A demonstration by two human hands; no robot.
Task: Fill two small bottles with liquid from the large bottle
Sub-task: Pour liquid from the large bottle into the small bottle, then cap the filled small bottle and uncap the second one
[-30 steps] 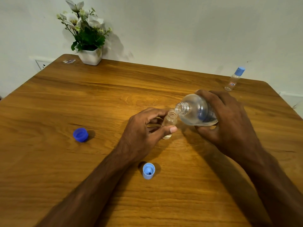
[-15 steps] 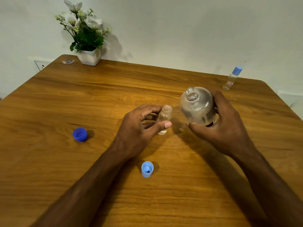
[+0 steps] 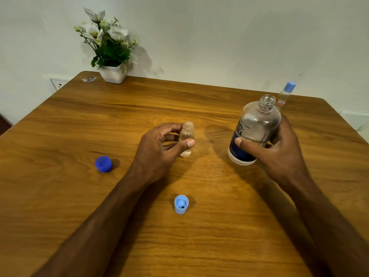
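The left hand [image 3: 157, 150] pinches the small open bottle [image 3: 186, 137] between thumb and curled fingers; the bottle stands upright on the table [image 3: 60, 196], uncapped, with clear liquid visible near its bottom. The right hand [image 3: 279, 152] grips the large bottle [image 3: 253, 130], thumb across its dark blue label and fingers wrapped behind. This bottle is uncapped, tilted slightly with its mouth up and to the right, its base lifted just off the wood, well apart from the small bottle. Nearer the person lies a light blue cap [image 3: 181, 204], open side up. To the left sits a darker blue cap [image 3: 103, 164]. At the far right edge stands a second small bottle [image 3: 284, 95] with a blue cap on. A white pot of flowers [image 3: 111, 56] sits at the far left corner, against the wall [image 3: 219, 37].
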